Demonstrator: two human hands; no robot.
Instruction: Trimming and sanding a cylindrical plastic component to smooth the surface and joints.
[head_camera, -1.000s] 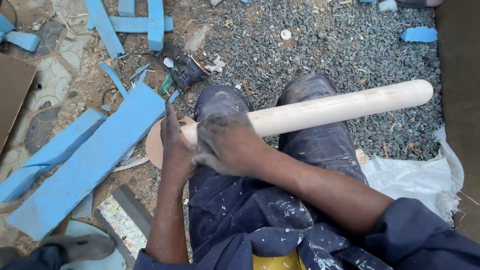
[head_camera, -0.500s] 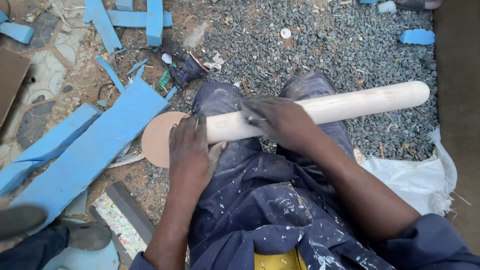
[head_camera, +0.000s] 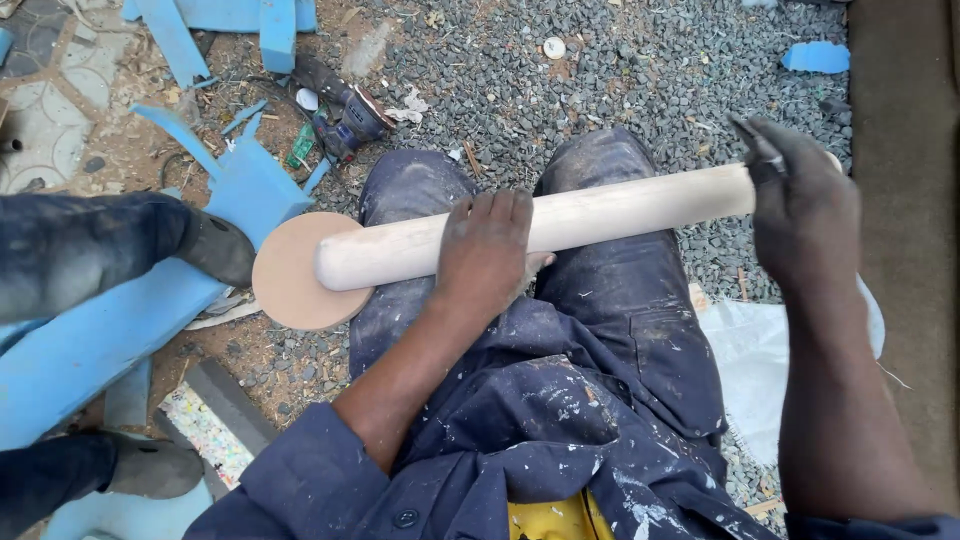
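Note:
A long pale wooden rod (head_camera: 620, 212) lies across my knees, its left end over a round flat wooden disc (head_camera: 290, 285). My left hand (head_camera: 485, 255) presses down on the rod's middle, fingers curled over it. My right hand (head_camera: 800, 200) wraps the rod's right end, and a thin dark scrap (head_camera: 748, 133) sticks out from its fingers. I sit in dark blue work clothes spattered with paint.
Another person's leg and boot (head_camera: 215, 245) stand at the left by blue wooden planks (head_camera: 90, 335), with a second boot (head_camera: 150, 465) lower down. A power tool (head_camera: 345, 110) lies on the gravel ahead. A white bag (head_camera: 745, 360) sits to my right.
My right hand has slid along the rod from near its left end to its right end. My left hand has shifted to the rod's middle. The other person's leg has come in at the left.

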